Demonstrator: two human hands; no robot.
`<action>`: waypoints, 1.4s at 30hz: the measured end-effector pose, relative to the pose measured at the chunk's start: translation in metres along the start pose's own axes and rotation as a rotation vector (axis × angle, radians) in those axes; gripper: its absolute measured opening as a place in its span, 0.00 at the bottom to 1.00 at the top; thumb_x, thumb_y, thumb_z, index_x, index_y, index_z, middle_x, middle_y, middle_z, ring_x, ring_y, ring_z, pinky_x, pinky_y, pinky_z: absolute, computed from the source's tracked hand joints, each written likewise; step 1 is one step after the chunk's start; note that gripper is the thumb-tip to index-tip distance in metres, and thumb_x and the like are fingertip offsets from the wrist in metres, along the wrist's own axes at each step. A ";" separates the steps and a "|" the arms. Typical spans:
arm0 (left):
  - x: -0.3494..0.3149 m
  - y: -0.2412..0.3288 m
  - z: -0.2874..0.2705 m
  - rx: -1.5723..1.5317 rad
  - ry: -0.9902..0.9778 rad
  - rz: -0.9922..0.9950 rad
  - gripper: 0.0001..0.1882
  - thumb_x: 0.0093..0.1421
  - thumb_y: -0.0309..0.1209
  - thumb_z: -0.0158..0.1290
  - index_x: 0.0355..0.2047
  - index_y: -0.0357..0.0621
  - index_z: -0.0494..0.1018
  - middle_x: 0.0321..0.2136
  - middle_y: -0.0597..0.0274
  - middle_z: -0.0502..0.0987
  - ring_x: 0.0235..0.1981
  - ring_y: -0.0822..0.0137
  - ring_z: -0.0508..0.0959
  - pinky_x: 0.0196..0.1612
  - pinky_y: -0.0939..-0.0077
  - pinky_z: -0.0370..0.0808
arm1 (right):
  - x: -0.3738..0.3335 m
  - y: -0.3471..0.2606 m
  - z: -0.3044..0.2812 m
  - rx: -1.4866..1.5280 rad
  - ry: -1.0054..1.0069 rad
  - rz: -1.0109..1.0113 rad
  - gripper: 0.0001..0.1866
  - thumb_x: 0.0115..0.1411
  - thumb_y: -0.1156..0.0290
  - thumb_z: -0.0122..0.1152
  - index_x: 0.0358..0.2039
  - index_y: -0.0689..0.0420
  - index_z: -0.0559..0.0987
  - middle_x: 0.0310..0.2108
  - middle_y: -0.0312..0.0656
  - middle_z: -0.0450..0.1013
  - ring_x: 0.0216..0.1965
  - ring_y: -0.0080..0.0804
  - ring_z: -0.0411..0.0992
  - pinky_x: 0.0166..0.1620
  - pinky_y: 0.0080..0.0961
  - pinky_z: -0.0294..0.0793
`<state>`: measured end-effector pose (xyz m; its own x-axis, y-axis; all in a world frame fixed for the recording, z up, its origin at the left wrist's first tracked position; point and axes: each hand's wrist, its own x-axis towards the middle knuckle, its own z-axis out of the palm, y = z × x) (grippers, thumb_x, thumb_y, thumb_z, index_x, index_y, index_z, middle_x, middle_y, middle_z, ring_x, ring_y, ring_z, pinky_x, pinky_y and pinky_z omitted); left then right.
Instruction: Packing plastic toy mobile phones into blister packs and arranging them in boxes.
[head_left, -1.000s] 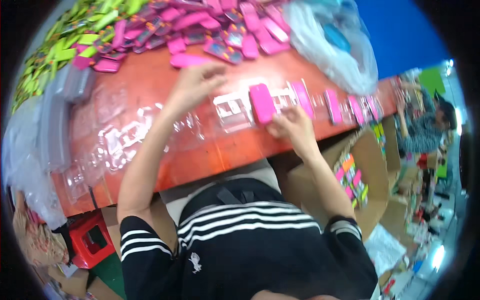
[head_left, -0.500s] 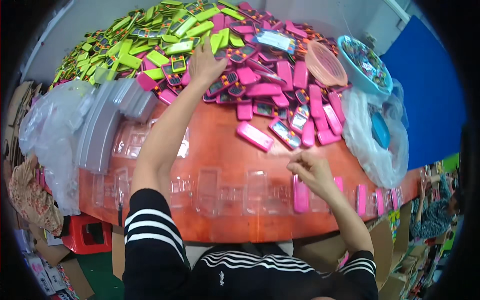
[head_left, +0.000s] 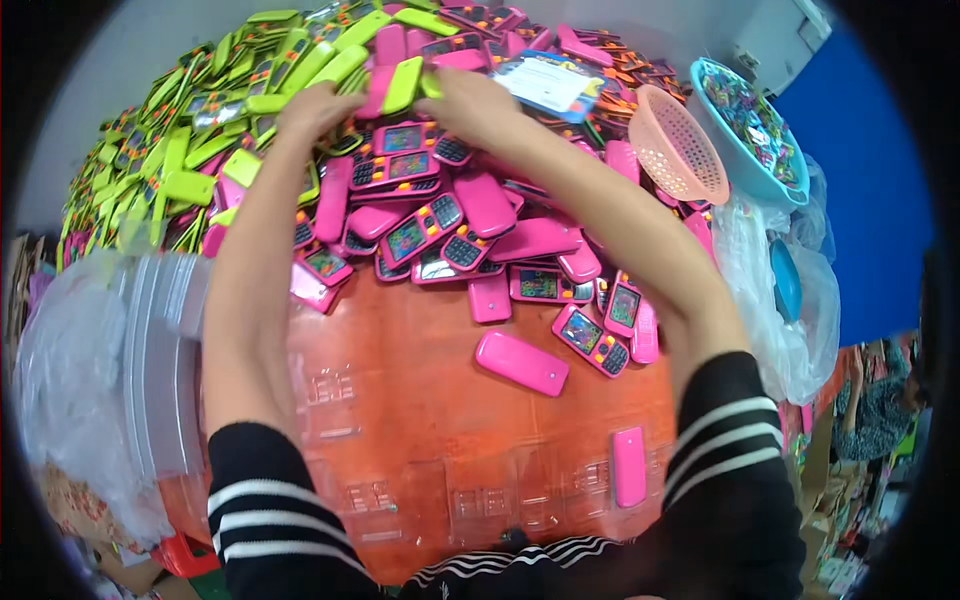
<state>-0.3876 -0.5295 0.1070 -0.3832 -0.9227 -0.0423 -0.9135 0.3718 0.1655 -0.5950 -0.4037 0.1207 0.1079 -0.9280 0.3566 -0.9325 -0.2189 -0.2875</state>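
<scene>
A large heap of toy mobile phones, lime green (head_left: 190, 187) on the left and pink (head_left: 520, 240) in the middle, spreads over the far side of the table. Both my arms stretch forward into it. My left hand (head_left: 315, 110) is at the green phones with bent fingers; whatever they grip is hidden. Across from it, my right hand (head_left: 475, 105) closes its fingertips on the end of a lime green toy phone (head_left: 431, 84). Another lime green phone (head_left: 403, 86) lies between the hands on the pink ones.
Clear plastic blister trays (head_left: 480, 500) lie along the near table edge, beside a pink phone (head_left: 629, 467). Stacked clear plastic covers (head_left: 160, 360) and a plastic bag (head_left: 70, 390) are at left. A peach basket (head_left: 680, 145) and blue basket (head_left: 790, 170) stand far right. Another person (head_left: 870, 415) is at right.
My right hand has gone from the near trays up to the heap. My left hand has shifted left within the pile. The view has moved closer over the table.
</scene>
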 end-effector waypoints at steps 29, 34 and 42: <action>-0.197 0.022 -0.033 -2.104 0.319 0.138 0.12 0.49 0.26 0.58 0.33 0.34 0.70 0.30 0.53 0.75 0.32 0.58 0.78 0.34 0.61 0.81 | -0.132 -0.035 -0.062 1.726 -0.409 0.400 0.22 0.63 0.60 0.43 0.52 0.62 0.65 0.44 0.48 0.71 0.44 0.38 0.72 0.43 0.32 0.75; -0.282 0.027 -0.003 -2.360 0.211 0.048 0.19 0.52 0.26 0.54 0.44 0.32 0.65 0.45 0.46 0.69 0.45 0.47 0.72 0.44 0.52 0.76 | -0.206 -0.060 -0.076 1.820 -0.449 0.511 0.22 0.59 0.59 0.50 0.52 0.54 0.67 0.41 0.41 0.73 0.43 0.32 0.71 0.46 0.32 0.71; -0.420 0.010 0.030 -2.756 0.104 0.197 0.20 0.54 0.26 0.49 0.48 0.38 0.66 0.45 0.48 0.72 0.48 0.51 0.71 0.52 0.43 0.66 | -0.340 -0.116 -0.105 0.737 -0.410 0.516 0.30 0.51 0.60 0.61 0.53 0.57 0.68 0.33 0.40 0.72 0.31 0.22 0.70 0.33 0.20 0.70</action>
<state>-0.2398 -0.1354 0.0969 -0.3153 -0.9438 0.0993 0.9343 -0.2903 0.2071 -0.5599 -0.0313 0.1262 -0.0101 -0.9646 -0.2637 -0.4657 0.2379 -0.8524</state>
